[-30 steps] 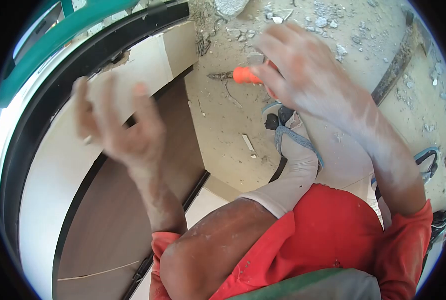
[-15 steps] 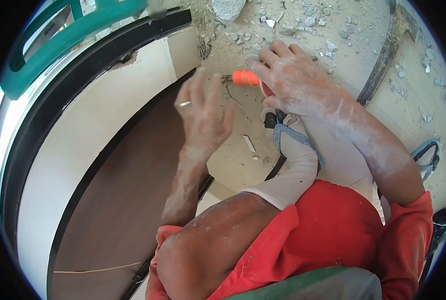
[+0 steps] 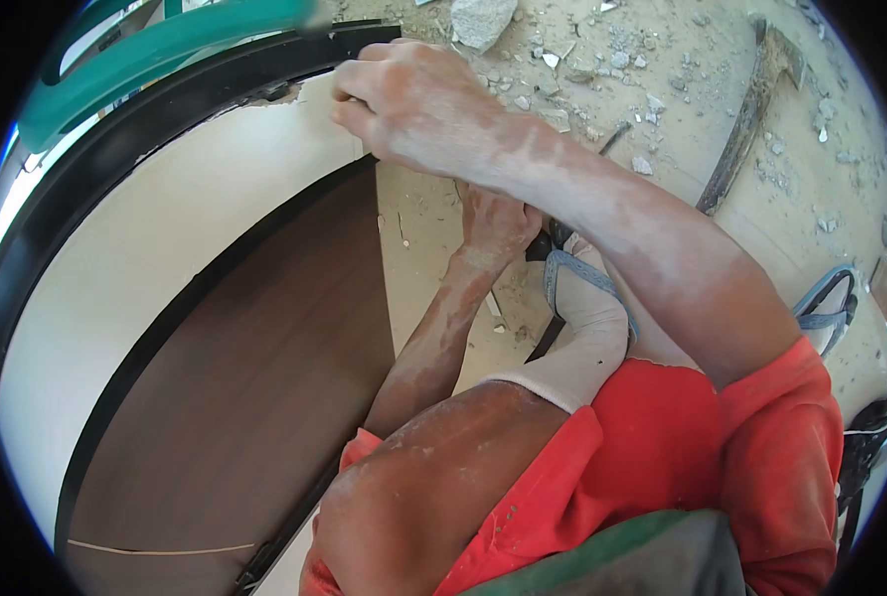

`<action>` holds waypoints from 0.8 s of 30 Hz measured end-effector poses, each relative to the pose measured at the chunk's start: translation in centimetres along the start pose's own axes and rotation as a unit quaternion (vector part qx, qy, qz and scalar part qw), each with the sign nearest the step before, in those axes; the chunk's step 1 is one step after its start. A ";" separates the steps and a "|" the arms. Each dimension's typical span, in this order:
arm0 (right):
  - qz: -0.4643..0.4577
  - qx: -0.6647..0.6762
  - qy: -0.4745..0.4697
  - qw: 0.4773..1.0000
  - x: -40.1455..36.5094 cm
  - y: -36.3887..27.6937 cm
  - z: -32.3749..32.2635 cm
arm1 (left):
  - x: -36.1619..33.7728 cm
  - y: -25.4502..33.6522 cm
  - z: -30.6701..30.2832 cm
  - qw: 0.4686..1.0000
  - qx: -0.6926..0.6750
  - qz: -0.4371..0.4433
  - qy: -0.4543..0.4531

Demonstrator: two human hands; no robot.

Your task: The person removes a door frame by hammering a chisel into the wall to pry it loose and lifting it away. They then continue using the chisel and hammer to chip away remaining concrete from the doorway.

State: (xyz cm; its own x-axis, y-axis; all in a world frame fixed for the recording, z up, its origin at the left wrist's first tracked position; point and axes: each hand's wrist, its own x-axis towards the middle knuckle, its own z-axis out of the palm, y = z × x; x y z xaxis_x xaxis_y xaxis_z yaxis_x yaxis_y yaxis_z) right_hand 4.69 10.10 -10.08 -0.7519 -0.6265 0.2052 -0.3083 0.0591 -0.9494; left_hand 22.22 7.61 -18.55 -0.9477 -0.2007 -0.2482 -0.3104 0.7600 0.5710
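Observation:
My right hand [image 3: 408,104] is at the far end of the cream-white panel [image 3: 220,174], beside its black edging. Its fingers are curled in, and whatever they may grip is hidden. Beneath my right forearm, my left hand [image 3: 500,221] is low, close to my sandalled foot. Its fingers are mostly covered by that forearm, so their hold does not show. A thin dark rod [image 3: 617,137] sticks out past the forearm; its other end is hidden. The orange-handled tool is out of sight.
A dark brown board [image 3: 254,348] adjoins the white panel. A green plastic chair [image 3: 165,65] is at upper left. Grey rubble [image 3: 483,22] and dust litter the floor, with a wooden-handled tool [image 3: 746,129] lying on the right. My sandalled foot [image 3: 587,288] is close by.
My right hand has left the orange-handled tool and moved left to the panel's end. My left hand has moved right and down, under the right forearm. The orange handle has become hidden.

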 end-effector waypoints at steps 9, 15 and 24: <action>-0.076 -0.046 -0.026 0.996 3.6 0.9 4.3 | 1.3 2.4 -1.7 0.979 0.175 0.094 0.038; 0.025 -0.070 0.007 0.997 -2.2 1.6 -4.9 | 2.5 5.4 -5.8 0.988 0.074 0.125 0.052; 0.264 -0.083 0.042 0.960 -8.8 4.7 -15.5 | 6.9 12.8 -14.1 0.946 0.196 0.256 0.038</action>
State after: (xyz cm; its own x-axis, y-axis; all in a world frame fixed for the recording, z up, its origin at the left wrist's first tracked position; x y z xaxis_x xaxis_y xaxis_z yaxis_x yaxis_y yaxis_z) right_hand 0.83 27.94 -12.68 -0.8711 -0.4101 -0.2700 0.0467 0.4783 -0.8770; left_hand 10.66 7.21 -1.92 -0.9737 0.2226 0.0477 0.2273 0.9378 0.2624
